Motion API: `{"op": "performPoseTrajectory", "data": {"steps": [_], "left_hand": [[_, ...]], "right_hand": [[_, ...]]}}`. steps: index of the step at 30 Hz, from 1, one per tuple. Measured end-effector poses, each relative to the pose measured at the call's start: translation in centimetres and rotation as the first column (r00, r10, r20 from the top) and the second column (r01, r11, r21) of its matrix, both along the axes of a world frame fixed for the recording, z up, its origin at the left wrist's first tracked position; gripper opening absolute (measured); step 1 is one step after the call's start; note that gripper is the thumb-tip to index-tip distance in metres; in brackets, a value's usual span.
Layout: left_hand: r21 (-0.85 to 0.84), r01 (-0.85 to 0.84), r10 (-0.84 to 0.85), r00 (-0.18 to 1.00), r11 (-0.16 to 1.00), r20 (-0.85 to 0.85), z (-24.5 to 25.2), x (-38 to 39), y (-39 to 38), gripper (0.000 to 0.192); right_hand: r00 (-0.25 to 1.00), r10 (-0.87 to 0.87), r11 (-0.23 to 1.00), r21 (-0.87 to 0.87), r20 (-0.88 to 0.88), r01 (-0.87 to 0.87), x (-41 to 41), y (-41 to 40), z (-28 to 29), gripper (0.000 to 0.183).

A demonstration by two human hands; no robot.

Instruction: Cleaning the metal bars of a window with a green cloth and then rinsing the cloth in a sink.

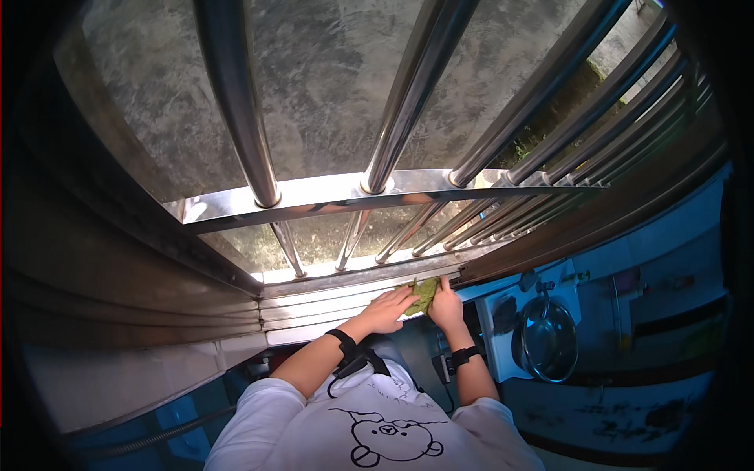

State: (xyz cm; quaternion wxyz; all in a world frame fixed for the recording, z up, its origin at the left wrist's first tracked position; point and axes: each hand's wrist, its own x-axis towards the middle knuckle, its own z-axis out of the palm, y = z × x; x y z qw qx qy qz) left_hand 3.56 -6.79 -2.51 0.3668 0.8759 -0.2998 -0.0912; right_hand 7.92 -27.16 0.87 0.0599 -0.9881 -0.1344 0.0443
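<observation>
A crumpled green cloth (pixel 423 296) lies at the light-coloured window track (pixel 330 307), between my two hands. My right hand (pixel 446 306) grips the cloth's right side, thumb and fingers partly hidden by the folds. From the other side, my left hand (pixel 386 309) has its fingers on the cloth's left edge, holding it. Both hands are just above the inner edge of the sill. The track has several parallel grooves running left to right. A black strap with a small device sits on each forearm.
Beyond the track stand several shiny metal bars (pixel 389 112) joined by a crossbar (pixel 330 200). A brown window frame (pixel 224 265) rises at left, and a sliding sash (pixel 577 218) at right. To the lower right are a metal basin (pixel 545 338) and a faucet (pixel 546 287).
</observation>
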Motion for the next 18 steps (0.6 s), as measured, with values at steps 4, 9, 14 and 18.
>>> {"op": "performPoseTrajectory", "data": {"steps": [4,9,14,18], "left_hand": [[0.008,-0.001,0.001,1.0,1.0,-0.026,0.0,0.0,0.0,0.079],[0.007,0.004,-0.004,0.999,1.0,-0.04,0.1,0.1,-0.1,0.078],[-0.063,-0.002,-0.004,0.996,0.998,-0.085,-0.3,0.3,0.1,0.076],[-0.074,0.001,-0.006,0.997,0.997,-0.076,-0.1,0.3,0.2,0.075]], "right_hand": [[1.0,-0.002,0.998,0.056,0.008,0.001,-0.4,0.9,0.7,0.033],[0.996,-0.083,0.995,-0.061,-0.028,0.081,-0.2,2.2,-1.0,0.036],[0.987,-0.16,0.982,-0.109,-0.035,0.155,-0.3,3.4,-0.1,0.036],[0.97,-0.238,0.971,0.009,-0.056,0.239,-0.4,2.9,0.8,0.041]]}}
